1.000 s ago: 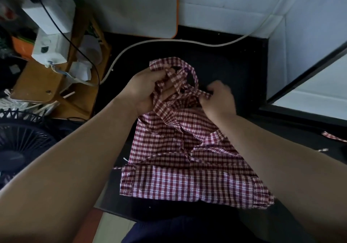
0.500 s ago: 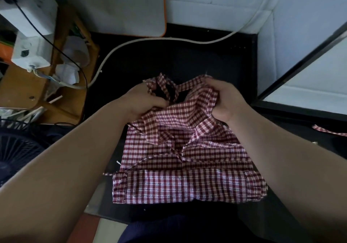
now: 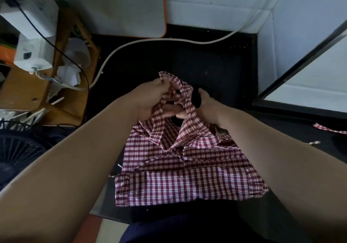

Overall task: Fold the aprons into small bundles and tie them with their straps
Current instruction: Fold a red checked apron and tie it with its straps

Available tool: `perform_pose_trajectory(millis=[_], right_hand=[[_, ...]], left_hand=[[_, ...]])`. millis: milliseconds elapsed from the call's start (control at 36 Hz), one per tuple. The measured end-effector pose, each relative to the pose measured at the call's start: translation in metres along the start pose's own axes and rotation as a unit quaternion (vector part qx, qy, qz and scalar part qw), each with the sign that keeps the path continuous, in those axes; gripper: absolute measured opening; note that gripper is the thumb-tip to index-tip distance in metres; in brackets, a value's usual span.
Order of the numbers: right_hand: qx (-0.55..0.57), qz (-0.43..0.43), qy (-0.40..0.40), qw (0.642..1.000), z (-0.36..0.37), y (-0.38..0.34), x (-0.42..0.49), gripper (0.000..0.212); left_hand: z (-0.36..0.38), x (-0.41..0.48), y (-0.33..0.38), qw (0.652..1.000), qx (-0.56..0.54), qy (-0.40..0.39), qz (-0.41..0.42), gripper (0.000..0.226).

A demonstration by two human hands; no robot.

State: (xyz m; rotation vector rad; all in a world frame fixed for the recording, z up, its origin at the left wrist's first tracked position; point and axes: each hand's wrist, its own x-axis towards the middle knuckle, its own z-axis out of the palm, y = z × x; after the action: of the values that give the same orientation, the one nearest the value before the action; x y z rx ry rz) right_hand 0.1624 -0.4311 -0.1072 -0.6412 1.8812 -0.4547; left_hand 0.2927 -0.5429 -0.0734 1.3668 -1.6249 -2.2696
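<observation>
A red-and-white checked apron [image 3: 187,173] lies partly folded on the black table [image 3: 216,70], its near part flat and its far part lifted. My left hand [image 3: 150,98] grips a bunched strap loop of the apron at the far left. My right hand [image 3: 204,104] pinches the checked cloth just to the right of it. The strap arches between the two hands. Both forearms reach in from the near edge.
A white cable [image 3: 169,41] curves across the table's far side. A grey board with an orange edge [image 3: 112,8] leans at the back. A wooden shelf [image 3: 24,90] with white devices stands left, a black fan [image 3: 16,152] below. Another checked strap [image 3: 328,128] lies far right.
The hands have shifted closer together and lifted the strap loop higher. My right hand has let go of the bunched cloth at the right and now pinches it near the middle.
</observation>
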Motion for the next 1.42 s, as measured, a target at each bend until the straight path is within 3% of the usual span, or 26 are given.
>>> perform_pose_trajectory(millis=[56,111,250,306,389,444,500,583,667,806,917,1000,1056,1139,1222,1278,1361,1417], right_hand=[[-0.056,0.013,0.016,0.998,0.004,0.007,0.004,0.09],[-0.094,0.044,0.052,0.993,0.008,0.013,0.005,0.06],[-0.11,0.035,0.129,0.985,0.004,0.023,0.005,0.031],[-0.058,0.037,0.197,0.978,-0.008,0.019,0.009,0.027],[0.169,0.006,0.332,0.928,-0.031,0.014,0.006,0.023],[0.257,-0.006,0.367,0.894,-0.044,0.005,-0.005,0.016],[0.262,-0.022,0.38,0.887,-0.054,-0.005,-0.016,0.016],[0.225,-0.075,0.334,0.912,-0.062,-0.018,-0.033,0.028],[0.281,-0.069,0.217,0.932,-0.063,-0.027,-0.05,0.015],[0.438,-0.137,0.051,0.887,-0.058,-0.029,-0.058,0.02],[0.422,-0.177,0.086,0.885,-0.053,-0.027,-0.054,0.011],[0.499,-0.206,0.049,0.84,-0.055,-0.026,-0.054,0.027],[0.517,-0.205,0.045,0.83,-0.058,-0.025,-0.055,0.036],[0.417,-0.173,0.059,0.89,-0.062,-0.022,-0.058,0.043],[0.132,-0.065,0.012,0.989,-0.063,-0.016,-0.059,0.029],[-0.017,0.007,-0.054,0.998,-0.061,-0.017,-0.06,0.011],[-0.152,0.08,-0.081,0.982,-0.055,-0.021,-0.061,0.064],[-0.214,0.088,-0.052,0.971,-0.048,-0.022,-0.057,0.075]], left_hand=[[0.001,-0.002,0.005,0.996,-0.082,-0.012,0.019,0.03],[0.001,-0.002,0.008,0.995,-0.089,0.01,0.04,0.032],[-0.012,0.005,0.004,0.988,-0.07,0.105,0.086,0.031],[-0.016,0.008,0.001,0.982,-0.052,0.146,0.112,0.03],[-0.018,0.011,0.001,0.968,0.042,0.203,0.142,0.029],[-0.02,0.014,0.004,0.949,0.163,0.228,0.147,0.03],[-0.021,0.014,0.012,0.932,0.219,0.245,0.151,0.032],[-0.017,0.012,0.03,0.918,0.226,0.261,0.192,0.03],[-0.016,0.007,0.043,0.936,0.13,0.238,0.224,0.022],[-0.024,0.001,0.042,0.971,-0.001,0.129,0.204,0.016],[-0.026,-0.009,0.035,0.984,-0.082,0.039,0.155,0.025],[-0.028,-0.014,0.035,0.975,-0.15,0.032,0.162,0.045],[-0.029,-0.018,0.036,0.966,-0.186,0.026,0.176,0.058],[-0.034,-0.02,0.035,0.951,-0.232,-0.006,0.202,0.063],[-0.038,-0.017,0.03,0.974,-0.124,-0.012,0.19,0.052],[-0.039,-0.014,0.026,0.984,0.019,0.042,0.17,0.036],[-0.044,-0.012,0.026,0.954,0.209,0.099,0.191,0.039],[-0.043,-0.013,0.03,0.914,0.353,0.092,0.176,0.044]])
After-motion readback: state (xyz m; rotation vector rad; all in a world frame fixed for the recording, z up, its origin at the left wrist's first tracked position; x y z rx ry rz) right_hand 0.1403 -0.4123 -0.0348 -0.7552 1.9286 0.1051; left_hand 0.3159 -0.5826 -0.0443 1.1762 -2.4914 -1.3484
